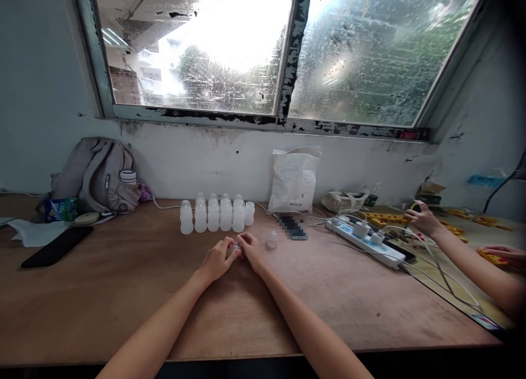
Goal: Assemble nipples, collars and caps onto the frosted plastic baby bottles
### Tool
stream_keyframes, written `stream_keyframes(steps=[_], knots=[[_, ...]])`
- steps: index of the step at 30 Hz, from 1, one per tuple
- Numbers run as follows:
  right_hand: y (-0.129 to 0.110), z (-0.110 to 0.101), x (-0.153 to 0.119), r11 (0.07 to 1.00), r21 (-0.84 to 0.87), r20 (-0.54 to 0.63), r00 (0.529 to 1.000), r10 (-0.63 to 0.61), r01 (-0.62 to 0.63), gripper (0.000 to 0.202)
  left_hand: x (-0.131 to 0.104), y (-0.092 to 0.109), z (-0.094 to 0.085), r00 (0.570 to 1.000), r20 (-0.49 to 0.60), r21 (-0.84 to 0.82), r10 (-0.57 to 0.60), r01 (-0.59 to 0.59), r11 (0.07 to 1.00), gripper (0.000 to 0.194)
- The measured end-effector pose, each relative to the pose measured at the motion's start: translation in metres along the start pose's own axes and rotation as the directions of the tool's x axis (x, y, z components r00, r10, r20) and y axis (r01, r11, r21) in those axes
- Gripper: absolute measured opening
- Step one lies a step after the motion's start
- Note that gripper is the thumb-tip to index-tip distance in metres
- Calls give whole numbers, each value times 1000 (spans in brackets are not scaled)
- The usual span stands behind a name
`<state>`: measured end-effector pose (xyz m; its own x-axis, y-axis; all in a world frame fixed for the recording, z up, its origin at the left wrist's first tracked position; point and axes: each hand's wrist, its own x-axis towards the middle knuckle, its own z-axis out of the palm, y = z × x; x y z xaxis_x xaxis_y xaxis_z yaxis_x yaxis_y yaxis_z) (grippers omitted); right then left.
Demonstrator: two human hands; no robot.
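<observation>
My left hand and my right hand meet in the middle of the table, fingers closed around a small clear plastic piece. Fingers cover most of it, so its exact kind is hidden. Just beyond them stands a row of frosted white feeding bottles, several with clear domed tops. At the row's right end is a shorter bottle lacking such a tall top. To the right of my right hand, a clear domed bottle top rests on the wood.
A white plastic bag leans against the wall beside a blurred dark phone. On the right lie a power strip with cables and another person's arm. A backpack and a black tablet-like slab are at left.
</observation>
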<state>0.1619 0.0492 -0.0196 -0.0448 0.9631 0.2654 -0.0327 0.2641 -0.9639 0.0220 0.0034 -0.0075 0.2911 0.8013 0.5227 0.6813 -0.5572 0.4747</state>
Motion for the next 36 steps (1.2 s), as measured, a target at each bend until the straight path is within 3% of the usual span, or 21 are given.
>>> stream_keyframes(steps=[13,20,26,36], knots=[[-4,4,-4,999,35,22,999,35,-35,27,4,-17,6,1000,-7,34,29,-28,999,27],[8,1,2,997,-77,-257,966,-41,22,37,5,-22,3,999,-33,63,26,-24,998,25],[21,-13,28,969,-249,-402,910,-96,-7,29,8,-26,1,998,-49,90,24,-20,996,24],[44,-41,87,876,-479,-399,903,-160,-57,28,11,-34,0,999,-51,127,8,-2,992,22]])
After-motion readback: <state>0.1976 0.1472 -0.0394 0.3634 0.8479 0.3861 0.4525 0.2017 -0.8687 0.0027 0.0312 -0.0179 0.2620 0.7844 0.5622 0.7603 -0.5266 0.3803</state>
